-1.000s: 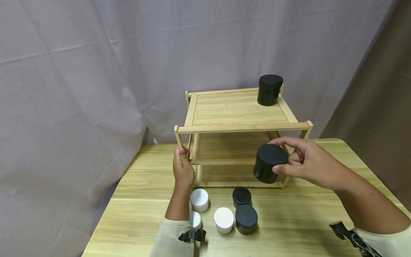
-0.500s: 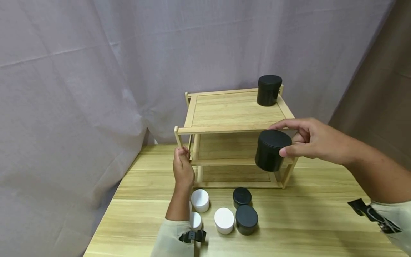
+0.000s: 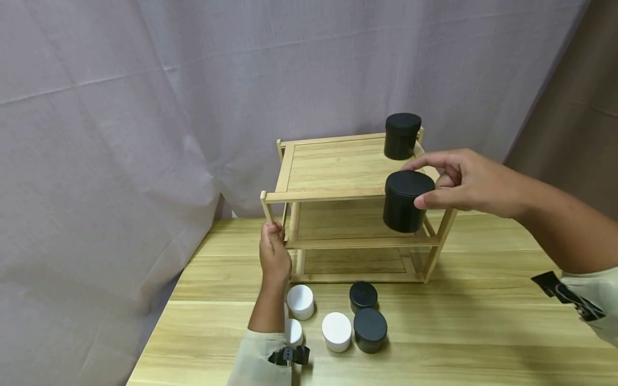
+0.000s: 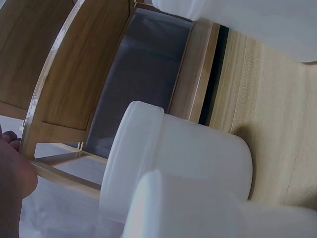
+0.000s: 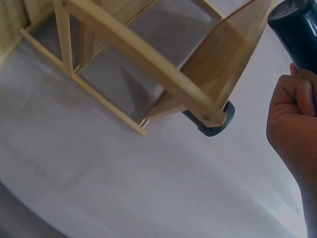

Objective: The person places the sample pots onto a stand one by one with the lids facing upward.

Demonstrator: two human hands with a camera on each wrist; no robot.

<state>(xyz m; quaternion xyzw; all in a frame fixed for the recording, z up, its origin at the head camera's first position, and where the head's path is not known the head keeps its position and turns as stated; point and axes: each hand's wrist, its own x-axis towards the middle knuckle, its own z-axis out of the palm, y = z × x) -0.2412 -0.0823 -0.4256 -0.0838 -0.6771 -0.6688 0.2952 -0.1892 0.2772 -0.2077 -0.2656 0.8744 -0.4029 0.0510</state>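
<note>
My right hand [image 3: 463, 182] pinches a black lidded jar [image 3: 406, 201] between thumb and fingers, upright in front of the top shelf's front edge; the right wrist view shows the same black jar [image 5: 299, 34] at its upper right corner. My left hand [image 3: 275, 249] grips the front left post of the wooden shelf rack [image 3: 338, 166]. Another black jar [image 3: 402, 136] stands at the back right of the top shelf. Below my left hand, white jars [image 4: 198, 153] show large in the left wrist view.
On the wooden table [image 3: 217, 300] before the rack stand a white jar [image 3: 336, 331], another white jar [image 3: 300, 301], and two black jars, one nearer [image 3: 370, 329] and one farther [image 3: 363, 296]. My left sleeve partly hides more white jars [image 3: 293, 331]. A grey curtain [image 3: 241, 80] hangs behind.
My right hand has lifted the black jar from in front of the middle shelf up to the top shelf's front edge. My left hand stays on the rack's post.
</note>
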